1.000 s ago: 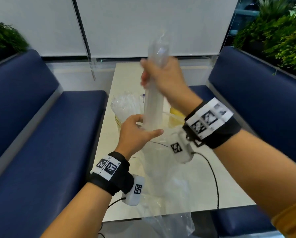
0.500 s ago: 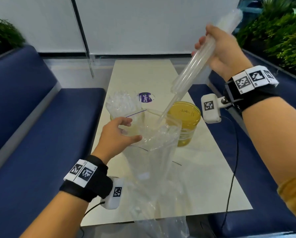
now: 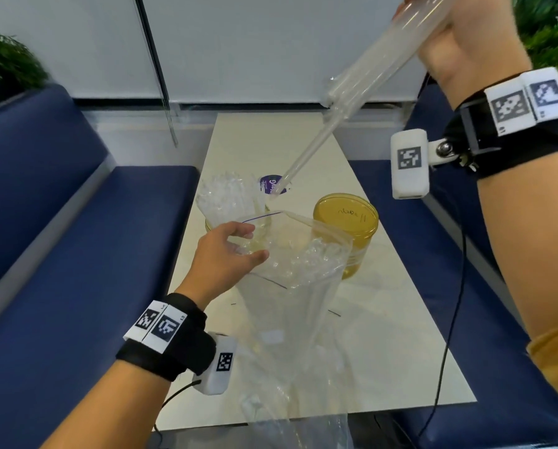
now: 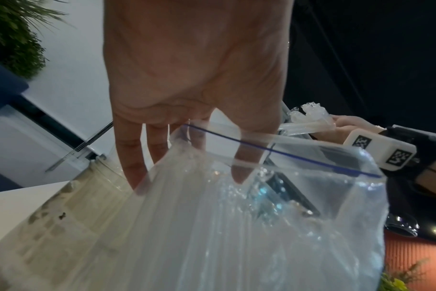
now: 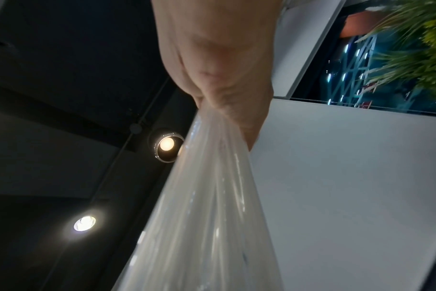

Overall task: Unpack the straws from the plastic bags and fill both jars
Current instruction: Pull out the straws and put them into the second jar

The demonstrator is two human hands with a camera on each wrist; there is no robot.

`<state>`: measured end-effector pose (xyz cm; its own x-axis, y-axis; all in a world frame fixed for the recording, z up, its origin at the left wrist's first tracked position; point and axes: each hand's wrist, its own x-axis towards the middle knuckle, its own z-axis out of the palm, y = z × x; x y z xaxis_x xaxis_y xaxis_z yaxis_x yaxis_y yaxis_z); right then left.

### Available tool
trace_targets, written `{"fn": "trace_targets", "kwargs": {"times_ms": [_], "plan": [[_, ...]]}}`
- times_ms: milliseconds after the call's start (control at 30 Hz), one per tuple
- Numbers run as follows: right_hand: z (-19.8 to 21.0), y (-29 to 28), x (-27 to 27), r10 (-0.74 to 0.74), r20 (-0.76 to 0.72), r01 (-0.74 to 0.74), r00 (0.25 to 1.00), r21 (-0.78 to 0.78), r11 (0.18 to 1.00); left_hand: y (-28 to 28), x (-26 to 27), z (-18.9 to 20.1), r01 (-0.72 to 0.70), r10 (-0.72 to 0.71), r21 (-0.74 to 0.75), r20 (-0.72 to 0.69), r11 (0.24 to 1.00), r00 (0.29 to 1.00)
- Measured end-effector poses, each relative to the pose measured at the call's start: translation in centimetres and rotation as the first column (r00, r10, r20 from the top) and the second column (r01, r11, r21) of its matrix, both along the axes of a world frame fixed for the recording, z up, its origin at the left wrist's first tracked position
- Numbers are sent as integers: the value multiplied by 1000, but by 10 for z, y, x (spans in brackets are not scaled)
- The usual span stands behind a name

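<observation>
My right hand grips a bundle of clear wrapped straws high at the upper right, slanting down to the left, its tip over the table's far part. In the right wrist view the straws fan out below my closed fingers. My left hand pinches the rim of an open clear zip bag that stands on the table and holds more straws. Behind my left hand stands a jar stuffed with straws. The second jar, yellow-tinted, stands to the right with no straws showing in it.
The narrow white table runs between two blue benches. A purple sticker lies on its far part. Another clear bag hangs over the near edge. A black cable trails from my right wrist.
My right hand has pulled the straw bundle up out of the bag and swung it to the upper right. My left hand keeps hold of the bag's rim, lower than before.
</observation>
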<state>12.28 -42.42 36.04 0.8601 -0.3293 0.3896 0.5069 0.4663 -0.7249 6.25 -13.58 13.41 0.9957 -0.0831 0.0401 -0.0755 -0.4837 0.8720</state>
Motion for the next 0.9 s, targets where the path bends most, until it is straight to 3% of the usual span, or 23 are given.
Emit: {"fn": "trace_targets", "kwargs": {"times_ms": [300,400,667,900], "plan": [[-9,-33,19,-164,39,162,986,42,986,16,-3,-5,-36,35,41,18,999,999],[-17,-46,22,-283,14,283,959,44,958,20,-5,-7,-50,49,33,28,998,998],[-64,-25,34,-509,-22,488,860,-250,836,6,-3,0,-50,48,26,68,998,997],[-104,-5,49,-502,58,459,863,-506,731,-5,-2,3,-79,73,49,108,996,991]]}}
